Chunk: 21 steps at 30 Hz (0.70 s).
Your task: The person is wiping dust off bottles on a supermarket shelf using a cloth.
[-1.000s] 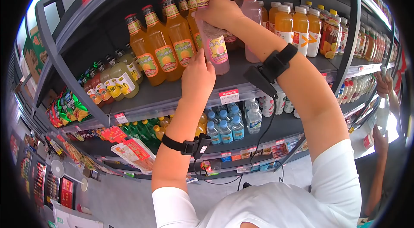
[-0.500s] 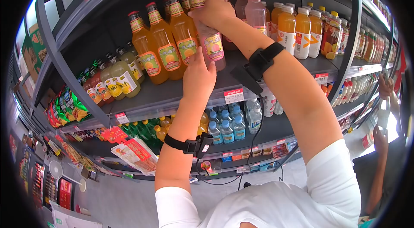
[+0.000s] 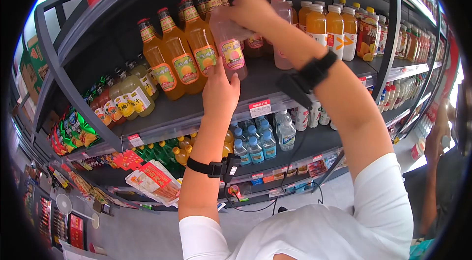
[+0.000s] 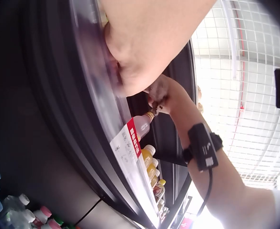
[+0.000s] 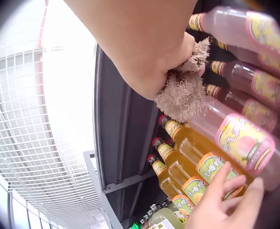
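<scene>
A pink glass bottle [image 3: 232, 56] with a peach label leans at the front of the upper shelf. My left hand [image 3: 220, 93] is at its lower side, fingers straight beside the label and thumb near its base. In the right wrist view, my right hand [image 5: 180, 55] grips a fuzzy brown cloth [image 5: 182, 98], which lies against the shoulder of the pink bottle [image 5: 244, 143]. The right hand [image 3: 250, 10] looks blurred in the head view. Orange soda bottles [image 3: 178, 56] stand in a row left of the pink one.
More pink bottles [image 3: 281, 24] and white-capped orange juice bottles [image 3: 335, 29] stand to the right. Small juice bottles [image 3: 135, 98] are at left. A price tag [image 3: 259, 108] hangs on the shelf edge. Blue-capped water bottles [image 3: 254, 148] fill the shelf below. Another person's arm [image 3: 435, 161] shows far right.
My right hand has swept left, then back right across the pink bottle's upper part. The left hand stays by its lower side. The head view has shifted slightly.
</scene>
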Motion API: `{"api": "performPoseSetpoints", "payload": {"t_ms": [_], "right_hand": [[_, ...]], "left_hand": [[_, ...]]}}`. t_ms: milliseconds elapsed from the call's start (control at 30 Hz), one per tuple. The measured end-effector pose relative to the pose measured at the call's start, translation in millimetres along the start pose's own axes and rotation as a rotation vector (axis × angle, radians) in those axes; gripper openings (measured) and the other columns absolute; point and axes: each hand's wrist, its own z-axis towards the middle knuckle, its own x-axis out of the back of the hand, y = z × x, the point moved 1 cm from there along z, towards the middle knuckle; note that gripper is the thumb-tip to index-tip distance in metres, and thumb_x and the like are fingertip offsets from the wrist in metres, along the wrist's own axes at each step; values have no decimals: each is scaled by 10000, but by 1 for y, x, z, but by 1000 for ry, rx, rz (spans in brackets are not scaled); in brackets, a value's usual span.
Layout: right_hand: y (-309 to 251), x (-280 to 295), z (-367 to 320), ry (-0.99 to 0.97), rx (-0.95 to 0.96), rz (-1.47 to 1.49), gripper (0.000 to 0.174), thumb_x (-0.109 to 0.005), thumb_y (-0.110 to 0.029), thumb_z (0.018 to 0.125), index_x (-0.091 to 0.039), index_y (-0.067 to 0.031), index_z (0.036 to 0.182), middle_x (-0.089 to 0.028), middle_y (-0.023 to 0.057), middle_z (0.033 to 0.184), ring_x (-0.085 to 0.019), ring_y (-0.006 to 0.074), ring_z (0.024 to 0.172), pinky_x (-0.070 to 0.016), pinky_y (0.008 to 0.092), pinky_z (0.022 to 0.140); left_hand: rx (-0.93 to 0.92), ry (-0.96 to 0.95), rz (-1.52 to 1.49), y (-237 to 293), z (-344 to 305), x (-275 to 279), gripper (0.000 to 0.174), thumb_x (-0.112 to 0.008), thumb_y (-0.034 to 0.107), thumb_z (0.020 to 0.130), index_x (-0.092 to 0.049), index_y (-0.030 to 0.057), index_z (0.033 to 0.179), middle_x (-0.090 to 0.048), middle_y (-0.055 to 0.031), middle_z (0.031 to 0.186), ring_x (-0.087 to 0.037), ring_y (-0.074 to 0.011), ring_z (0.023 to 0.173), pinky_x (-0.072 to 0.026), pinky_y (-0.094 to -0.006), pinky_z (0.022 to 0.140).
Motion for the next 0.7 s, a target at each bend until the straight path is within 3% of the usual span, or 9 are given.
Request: {"api": "performPoseSetpoints", "payload": {"t_ms": [67, 133, 233, 333, 467, 700], "right_hand": [[12, 35, -17, 118, 70, 47, 812, -718, -526, 725, -523, 57, 1254, -669, 239, 1066, -645, 365, 1048, -510, 404, 898], [41, 60, -22, 133, 37, 84, 849, -717, -533, 724, -498, 60, 1290, -659, 249, 1089, -646, 360, 1047, -506, 396, 908], [94, 69, -28, 155, -135, 19, 824, -739, -512, 722, -508, 56, 1272, -652, 246, 1103, -650, 348, 1038, -511, 389, 899], [91, 80, -58, -188, -295, -53, 787, -757, -446, 757, -484, 66, 1289, -643, 217, 1086, -657, 269, 990, -527, 351, 818], [141, 44, -59, -292, -339, 60, 781, -780, -411, 744, -488, 76, 1280, -639, 204, 1089, -646, 258, 1007, -519, 344, 835], [106, 24, -52, -434, -300, 92, 759, -804, -379, 722, -514, 72, 1258, -632, 200, 1119, -627, 260, 1037, -499, 348, 869]], "left_hand": [[-7, 10, 8, 2, -1, 3, 589, -613, 229, 873, -405, 26, 1385, -531, -239, 1234, -600, -392, 1070, -521, -458, 853], [-18, 17, 20, 7, -1, 5, 592, -619, 220, 869, -401, 41, 1389, -518, -223, 1264, -582, -382, 1107, -521, -458, 862], [-72, 134, -5, 16, -2, 9, 583, -653, 163, 851, -431, 70, 1382, -530, -116, 1249, -632, -237, 1009, -518, -390, 850], [-159, 136, -11, 14, -3, 5, 577, -657, 133, 843, -436, 72, 1373, -497, -127, 1309, -607, -254, 1065, -510, -391, 881], [-253, 91, -73, 15, -2, 5, 597, -670, 123, 831, -433, 76, 1377, -467, -137, 1371, -554, -289, 1161, -504, -383, 893], [-253, 28, -150, 15, -2, 10, 611, -672, 130, 832, -430, 73, 1389, -435, -147, 1420, -488, -317, 1252, -506, -364, 885]]}}
